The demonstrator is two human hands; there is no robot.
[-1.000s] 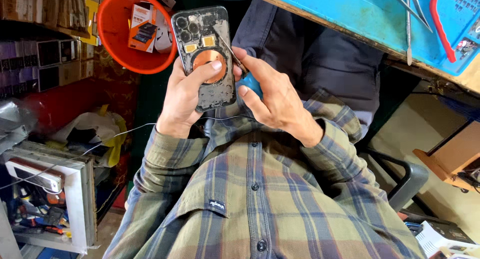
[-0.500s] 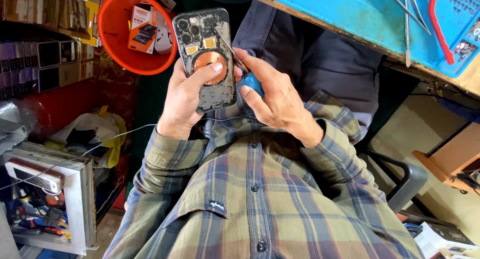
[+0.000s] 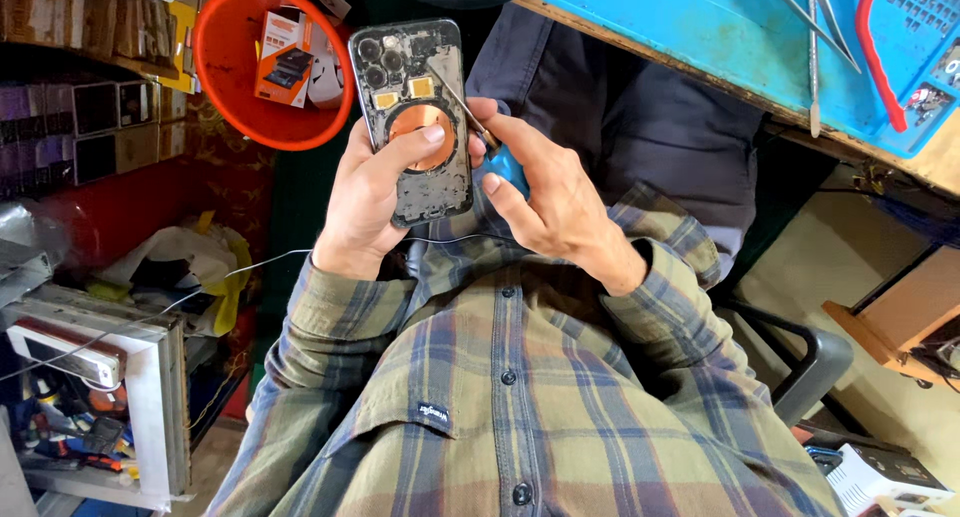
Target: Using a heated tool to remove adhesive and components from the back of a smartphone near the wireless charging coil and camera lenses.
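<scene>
While the left hand [image 3: 375,192] clasped the opened phone shell [image 3: 415,117] upright above the lap, thumb pressed on its copper coil [image 3: 421,135], the right hand [image 3: 545,192] was closed around a blue-handled screwdriver [image 3: 497,155], its tip set into the shell's right side just beside the coil. To do this well, the tip likely needed to sit square in the screw, with light, steady pressure, the thumb bracing the shell against twisting. Left of the phone sat an orange bowl [image 3: 240,117]; right of it, the blue table [image 3: 700,32].
</scene>
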